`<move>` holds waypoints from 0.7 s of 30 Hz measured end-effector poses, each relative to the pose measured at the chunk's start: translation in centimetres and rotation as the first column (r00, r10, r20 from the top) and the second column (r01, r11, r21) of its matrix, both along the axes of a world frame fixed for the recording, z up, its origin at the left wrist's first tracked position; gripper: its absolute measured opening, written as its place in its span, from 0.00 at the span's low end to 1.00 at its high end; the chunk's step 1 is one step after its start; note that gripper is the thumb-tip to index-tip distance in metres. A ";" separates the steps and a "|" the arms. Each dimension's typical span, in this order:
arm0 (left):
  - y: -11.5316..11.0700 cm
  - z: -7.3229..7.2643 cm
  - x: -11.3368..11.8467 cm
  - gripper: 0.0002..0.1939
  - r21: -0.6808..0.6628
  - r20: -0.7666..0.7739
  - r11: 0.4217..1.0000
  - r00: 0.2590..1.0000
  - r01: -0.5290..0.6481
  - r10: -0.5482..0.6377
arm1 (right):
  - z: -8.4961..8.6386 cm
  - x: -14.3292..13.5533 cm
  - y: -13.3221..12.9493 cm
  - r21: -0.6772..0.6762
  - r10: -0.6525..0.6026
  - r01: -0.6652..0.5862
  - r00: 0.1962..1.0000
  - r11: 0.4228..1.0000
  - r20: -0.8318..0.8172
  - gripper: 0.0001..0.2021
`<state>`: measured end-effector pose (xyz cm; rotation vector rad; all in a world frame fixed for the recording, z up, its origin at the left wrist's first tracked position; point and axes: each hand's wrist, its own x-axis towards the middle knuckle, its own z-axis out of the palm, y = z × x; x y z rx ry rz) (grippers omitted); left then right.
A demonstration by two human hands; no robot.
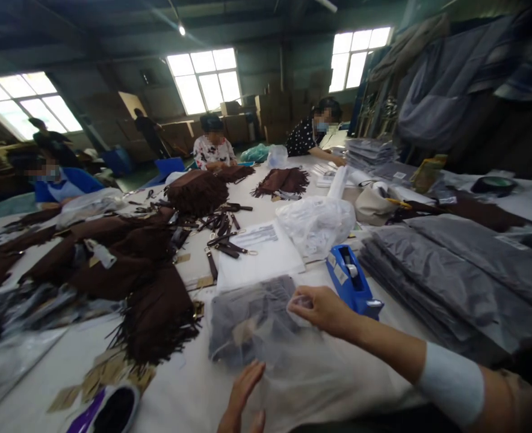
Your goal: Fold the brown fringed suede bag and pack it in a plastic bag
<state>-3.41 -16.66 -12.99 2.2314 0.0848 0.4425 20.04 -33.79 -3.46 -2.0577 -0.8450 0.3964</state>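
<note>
A clear plastic bag point(275, 337) lies flat on the table in front of me, with a dark fringed item point(252, 300) inside it. My right hand point(313, 307) is closed, pinching the upper right part of the bag's film. Low in the view, my left hand point(245, 391) has its fingers stretched out and the thumb apart, at the bag's near left edge; whether it touches the film I cannot tell. Just beyond my right hand stands a blue tape dispenser point(351, 279). A stack of white sheets or flat bags point(259, 255) lies past the bag.
Brown fringed bags point(144, 252) heap up on the left, with dark straps point(225, 240) beside them. Packed grey goods point(451, 264) are stacked at right. Cardboard tags point(112, 373) and a purple-and-white roll point(108, 409) sit near left. Co-workers, one in a floral top point(212, 147), work across the table.
</note>
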 end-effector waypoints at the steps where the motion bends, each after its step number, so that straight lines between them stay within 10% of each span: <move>1: -0.5 0.8 0.5 0.24 -0.118 -0.016 0.993 0.999 0.030 -0.032 | -0.1 -2.0 0.5 -0.035 0.056 -0.057 0.998 0.998 -0.015 0.12; 6: -2.6 4.5 3.1 0.21 -0.616 -0.167 0.784 0.985 -0.076 -0.036 | -0.6 -7.5 2.1 0.021 0.256 -0.258 0.941 0.966 -0.222 0.17; 11: -3.3 3.9 2.4 0.17 -0.740 -0.231 0.637 0.971 -0.218 0.064 | -1.0 -7.6 1.2 0.096 0.221 -0.200 0.923 0.975 -0.314 0.18; 18: -4.2 4.0 1.3 0.12 -0.415 -0.214 0.890 0.971 -0.189 0.106 | -4.0 -8.6 1.6 0.376 0.026 0.324 0.728 0.868 -0.685 0.17; 21: -3.5 3.5 0.5 0.11 -0.139 -0.099 0.986 0.992 -0.092 0.078 | -4.0 -8.8 1.1 0.401 0.009 0.368 0.727 0.839 -0.686 0.18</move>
